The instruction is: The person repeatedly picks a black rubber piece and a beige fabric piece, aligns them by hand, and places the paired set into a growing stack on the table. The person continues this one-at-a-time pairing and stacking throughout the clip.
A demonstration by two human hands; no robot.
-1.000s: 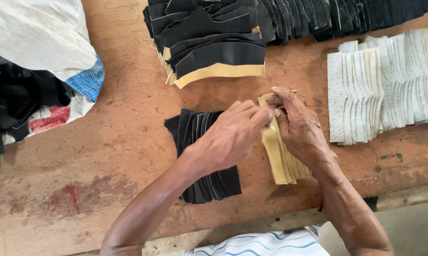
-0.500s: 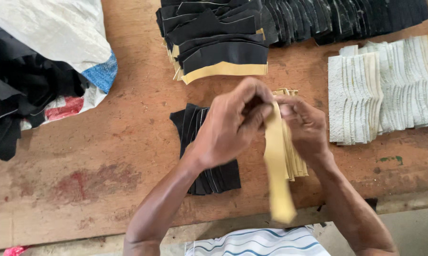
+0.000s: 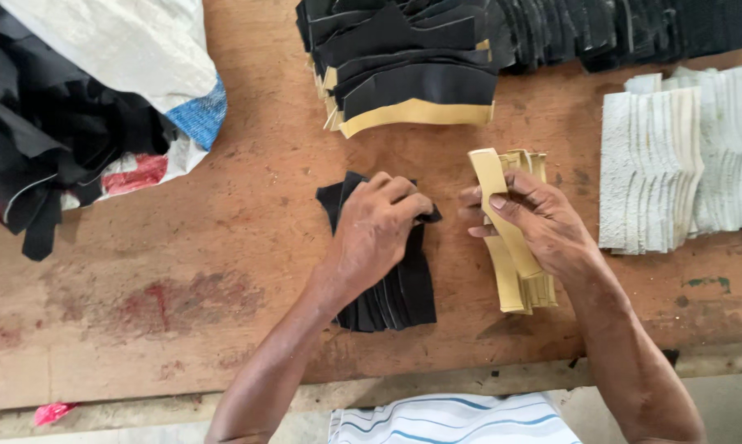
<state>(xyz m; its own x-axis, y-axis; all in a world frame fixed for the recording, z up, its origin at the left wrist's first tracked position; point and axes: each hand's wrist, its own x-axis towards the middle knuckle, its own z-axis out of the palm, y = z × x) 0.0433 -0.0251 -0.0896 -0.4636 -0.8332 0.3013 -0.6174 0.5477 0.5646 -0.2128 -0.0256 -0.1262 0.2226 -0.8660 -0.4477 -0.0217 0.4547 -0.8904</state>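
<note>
The left hand [image 3: 379, 234] lies palm down on a fanned stack of thin black cut pieces [image 3: 391, 288] in the middle of the worn reddish wooden counter [image 3: 182, 271]. Its fingers [image 3: 404, 193] are curled together and pinch the upper edge of the top black piece, knuckles raised, while the forearm runs down and to the left toward the body.

The right hand [image 3: 543, 226] rests just beside it, on a stack of narrow mustard-yellow strips [image 3: 515, 271]. The thumb [image 3: 502, 201] presses on the top yellow strip [image 3: 490, 177], which lifts slightly at its far end, and the other fingers are bent and close together along the strip's side. The right forearm angles down to the lower right. The two hands are near one another but apart.

Beyond the hands, at the counter's far edge, lies a larger heap of black pieces with yellow backing [image 3: 412, 70]. To the right sits a row of white fleecy pieces [image 3: 675, 164]. At the upper left a white woven sack [image 3: 132, 49] spills dark fabric scraps [image 3: 34, 156]. A striped shirt [image 3: 453, 419] shows at the bottom edge.
</note>
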